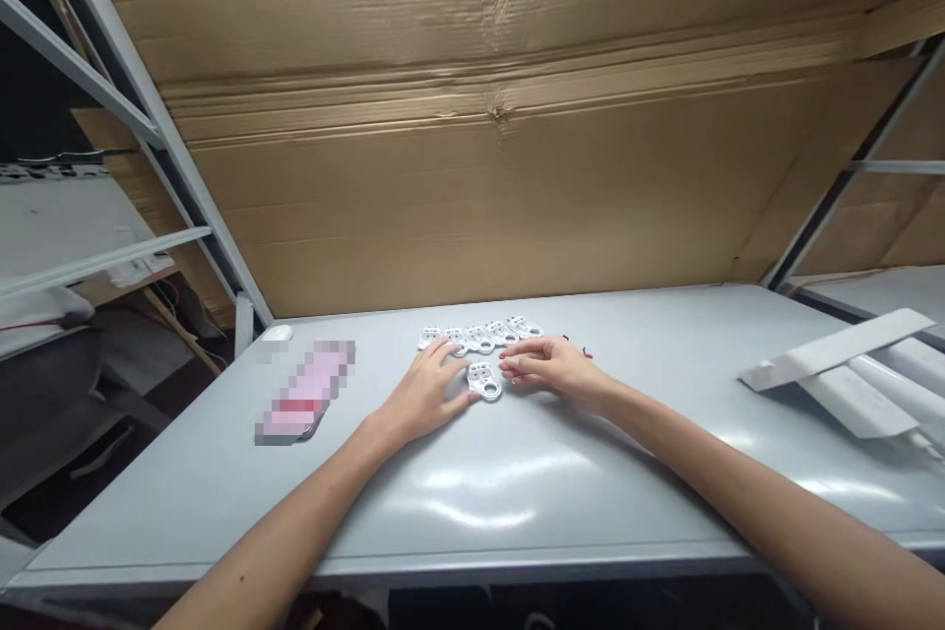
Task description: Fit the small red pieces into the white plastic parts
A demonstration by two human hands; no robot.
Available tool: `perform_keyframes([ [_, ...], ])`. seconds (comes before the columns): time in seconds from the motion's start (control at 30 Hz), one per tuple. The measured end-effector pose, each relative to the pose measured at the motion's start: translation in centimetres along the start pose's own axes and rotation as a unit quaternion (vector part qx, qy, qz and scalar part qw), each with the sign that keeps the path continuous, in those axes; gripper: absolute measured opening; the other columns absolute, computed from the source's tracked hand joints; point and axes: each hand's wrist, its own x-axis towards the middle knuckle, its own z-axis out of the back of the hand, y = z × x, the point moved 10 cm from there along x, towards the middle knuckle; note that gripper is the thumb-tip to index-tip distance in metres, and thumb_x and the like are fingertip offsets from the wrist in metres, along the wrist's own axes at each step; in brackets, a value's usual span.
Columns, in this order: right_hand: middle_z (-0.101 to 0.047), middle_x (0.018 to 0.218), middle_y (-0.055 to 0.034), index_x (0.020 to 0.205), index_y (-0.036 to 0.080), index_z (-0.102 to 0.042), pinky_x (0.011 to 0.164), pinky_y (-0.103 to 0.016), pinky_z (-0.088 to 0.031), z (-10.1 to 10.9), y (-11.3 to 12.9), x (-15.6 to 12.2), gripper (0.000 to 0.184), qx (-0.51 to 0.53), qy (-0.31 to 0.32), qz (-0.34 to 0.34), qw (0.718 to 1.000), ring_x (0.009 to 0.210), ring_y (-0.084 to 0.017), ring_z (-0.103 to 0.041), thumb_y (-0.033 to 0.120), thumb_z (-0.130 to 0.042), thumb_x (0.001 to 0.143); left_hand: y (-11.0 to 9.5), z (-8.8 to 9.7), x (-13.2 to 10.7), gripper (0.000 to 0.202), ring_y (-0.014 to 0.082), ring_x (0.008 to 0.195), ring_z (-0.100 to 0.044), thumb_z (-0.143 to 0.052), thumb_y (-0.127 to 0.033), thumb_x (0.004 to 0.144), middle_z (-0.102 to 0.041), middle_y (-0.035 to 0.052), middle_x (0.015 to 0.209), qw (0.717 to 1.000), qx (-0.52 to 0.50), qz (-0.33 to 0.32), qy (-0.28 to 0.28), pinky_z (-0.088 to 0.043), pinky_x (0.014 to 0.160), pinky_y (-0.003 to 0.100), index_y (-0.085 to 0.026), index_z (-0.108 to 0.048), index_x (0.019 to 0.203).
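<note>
A row of several small white plastic parts (483, 335) with round holes lies on the grey table (517, 472). One more white part (485, 381) lies just in front of the row, between my hands. My left hand (426, 394) rests flat with its fingers stretched out, fingertips reaching the left parts of the row and its thumb beside the single part. My right hand (550, 366) lies to the right of that part, fingers curled and pressed together near its edge; whether they hold anything is hidden.
A pink and red blurred flat object (306, 392) lies at the left of the table, with a small white object (279, 334) behind it. White folded cardboard pieces (849, 369) sit at the right. A large cardboard sheet (479, 118) stands behind the table.
</note>
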Motion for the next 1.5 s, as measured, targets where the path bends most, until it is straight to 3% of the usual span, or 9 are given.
perform_keyframes([
  [0.13,-0.072,0.085,-0.0065,0.086,0.018,-0.074,0.078,-0.034,-0.052,-0.1,1.5,-0.2,0.028,-0.121,-0.007,0.066,0.990,0.081,-0.021,-0.067,0.044,-0.065,0.083,-0.4,-0.2,0.0,0.035,0.0334,0.136,-0.039,-0.059,-0.042,0.093,-0.055,0.0125,0.135,1.000,-0.012,-0.003,0.000,-0.038,0.110,0.052,-0.021,-0.062,0.121],
  [0.23,-0.072,0.084,-0.0050,0.083,0.020,-0.073,0.074,-0.034,-0.049,-0.1,2.7,-0.5,0.025,-0.228,-0.038,0.143,0.962,0.078,-0.021,-0.064,0.040,-0.058,0.088,-0.7,-0.1,0.0,0.034,0.0320,0.135,-0.041,-0.058,-0.042,0.093,-0.056,0.0115,0.133,1.000,-0.017,-0.012,-0.003,-0.039,0.109,0.051,-0.022,-0.061,0.120],
  [0.47,-0.065,0.104,-0.0086,0.085,0.024,-0.070,0.089,-0.040,-0.047,-1.6,3.0,-0.8,0.020,-0.306,-0.044,0.258,0.915,0.098,-0.024,-0.061,0.032,-0.053,0.091,-1.6,0.1,0.0,0.032,0.0309,0.133,-0.043,-0.060,-0.040,0.093,-0.060,0.0097,0.127,0.999,-0.006,-0.031,-0.010,-0.039,0.109,0.050,-0.022,-0.061,0.119],
  [0.63,-0.061,0.116,-0.0097,0.085,0.024,-0.070,0.096,-0.043,-0.045,-1.8,2.3,-0.6,0.018,-0.345,-0.042,0.260,0.901,0.111,-0.026,-0.057,0.028,-0.054,0.091,-1.8,-0.1,0.0,0.031,0.0314,0.134,-0.041,-0.060,-0.042,0.093,-0.058,0.0101,0.128,1.000,0.006,-0.026,-0.010,-0.037,0.110,0.050,-0.021,-0.062,0.115],
  [0.93,-0.063,0.114,-0.0109,0.083,0.023,-0.074,0.092,-0.044,-0.048,-2.5,2.6,-0.7,0.019,-0.383,-0.021,0.256,0.887,0.104,-0.027,-0.061,0.024,-0.056,0.090,-2.1,0.1,0.2,0.026,0.0311,0.133,-0.043,-0.063,-0.040,0.091,-0.061,0.0086,0.124,1.000,-0.007,-0.018,0.004,-0.038,0.109,0.051,-0.022,-0.062,0.111],
  [1.27,-0.066,0.121,-0.0074,0.110,0.031,-0.073,0.097,-0.046,-0.046,-1.8,3.5,-1.6,0.025,-0.379,0.019,0.271,0.885,0.110,-0.027,-0.061,0.029,-0.056,0.091,-1.0,1.1,-0.1,0.025,0.0334,0.135,-0.040,-0.064,-0.040,0.090,-0.058,0.0098,0.130,1.000,-0.009,-0.013,-0.009,-0.036,0.111,0.055,-0.023,-0.066,0.108],
  [1.5,-0.062,0.130,-0.0087,0.120,0.032,-0.069,0.101,-0.047,-0.043,-3.0,3.1,-2.0,0.031,-0.395,0.073,0.265,0.877,0.117,-0.029,-0.058,0.033,-0.059,0.091,-1.0,0.8,-0.2,0.027,0.0333,0.135,-0.039,-0.063,-0.040,0.090,-0.059,0.0113,0.126,1.000,0.000,-0.017,0.002,-0.036,0.111,0.053,-0.021,-0.064,0.109],
])
